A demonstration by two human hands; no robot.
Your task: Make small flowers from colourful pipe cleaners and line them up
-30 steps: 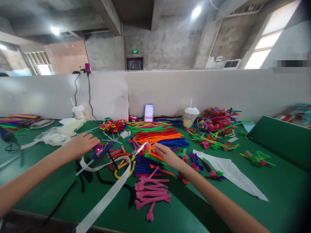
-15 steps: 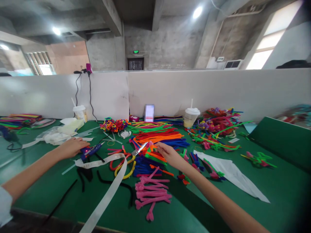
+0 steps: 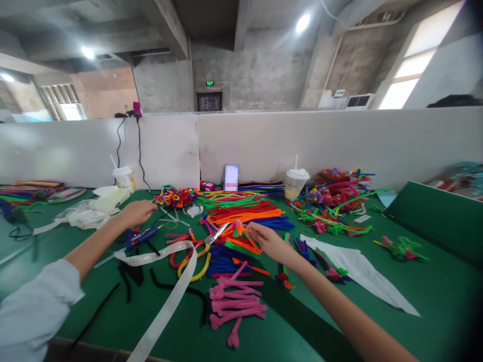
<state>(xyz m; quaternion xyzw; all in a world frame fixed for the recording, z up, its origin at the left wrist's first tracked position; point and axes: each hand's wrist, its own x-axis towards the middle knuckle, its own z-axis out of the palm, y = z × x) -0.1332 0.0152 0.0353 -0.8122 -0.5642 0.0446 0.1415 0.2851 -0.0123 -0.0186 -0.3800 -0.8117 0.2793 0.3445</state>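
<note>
Green workbench (image 3: 433, 296); white partition (image 3: 339, 146) at 12 o'clock, concrete room beyond. Left hand (image 3: 139, 213) at 9 o'clock, fingers together, above glue gun (image 3: 141, 238). Right hand (image 3: 268, 242) at 4 o'clock, fingers (image 3: 253, 229) together, touching pink-orange pipe-cleaner piece (image 3: 237, 228); pinch unclear. Phone (image 3: 231, 178) at 12 o'clock blurred.

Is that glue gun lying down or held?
Lying down: the glue gun rests on the green mat, with the left hand beyond it, not gripping.
</note>
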